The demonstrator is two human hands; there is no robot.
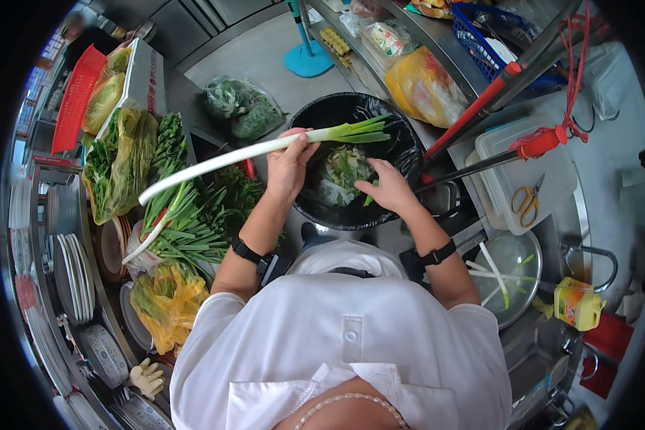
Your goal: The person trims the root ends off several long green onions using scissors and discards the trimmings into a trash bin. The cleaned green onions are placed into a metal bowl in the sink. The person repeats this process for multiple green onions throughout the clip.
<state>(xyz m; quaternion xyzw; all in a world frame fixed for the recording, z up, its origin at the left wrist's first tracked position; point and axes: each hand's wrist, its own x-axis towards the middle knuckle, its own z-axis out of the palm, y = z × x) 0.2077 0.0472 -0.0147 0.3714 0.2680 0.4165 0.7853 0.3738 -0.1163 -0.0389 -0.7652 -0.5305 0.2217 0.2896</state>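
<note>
My left hand is closed around a long leek, thumb on top. Its white end reaches far to the left, and its cut green leaves point right, over a black-lined waste bin. Leafy trimmings lie inside the bin. Above the bin's right part is my right hand, its fingers apart and nothing visible in them; a bit of green shows close below its thumb. To the left, a bunch of leeks or scallions rests among other greens, near a yellow plastic bag.
Orange-handled scissors lie on a plastic container at right, above a bowl holding trimmed stalks. Red-and-black poles slant beside the bin. Bagged greens sit on the floor beyond; stacked plates line the left shelf.
</note>
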